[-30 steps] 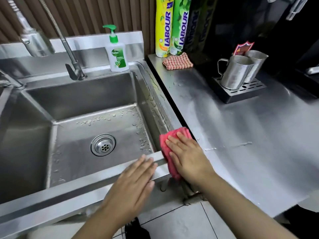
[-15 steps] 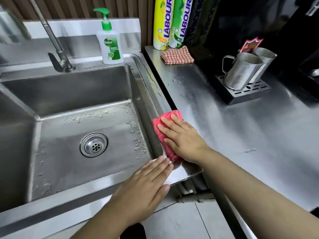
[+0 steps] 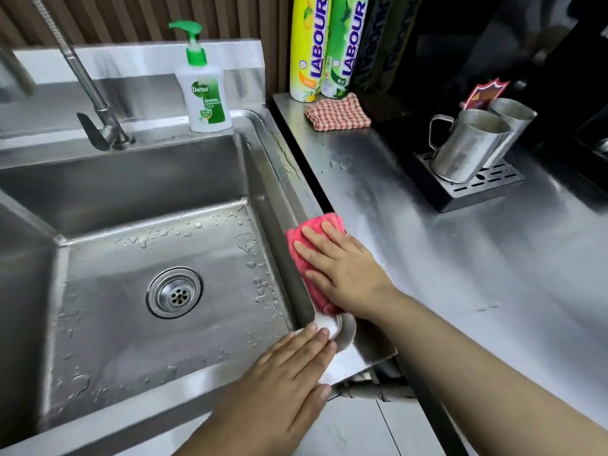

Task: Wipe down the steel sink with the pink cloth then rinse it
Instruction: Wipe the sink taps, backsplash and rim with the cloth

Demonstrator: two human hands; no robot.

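Note:
The steel sink (image 3: 279, 166) fills the left of the view, its basin floor wet with droplets around a round drain (image 3: 174, 292). A folded pink cloth (image 3: 301, 255) lies on the sink's right rim. My right hand (image 3: 342, 274) presses flat on top of it, fingers pointing left and up. Flat on the front right corner of the rim rests my left hand (image 3: 283, 383), fingers together, holding nothing. The tap (image 3: 98, 103) stands at the back left, with no water running.
A Dettol soap pump bottle (image 3: 205, 93) stands on the back ledge. On the steel counter (image 3: 493, 274) to the right are a checked cloth (image 3: 339, 113), two tall LABOUR bottles (image 3: 325, 47) and two steel jugs (image 3: 467, 146) on a drip tray. Floor tiles show below.
My right hand has slid the pink cloth away from me along the right rim, from the front corner toward the back. My left hand has stayed on the front corner.

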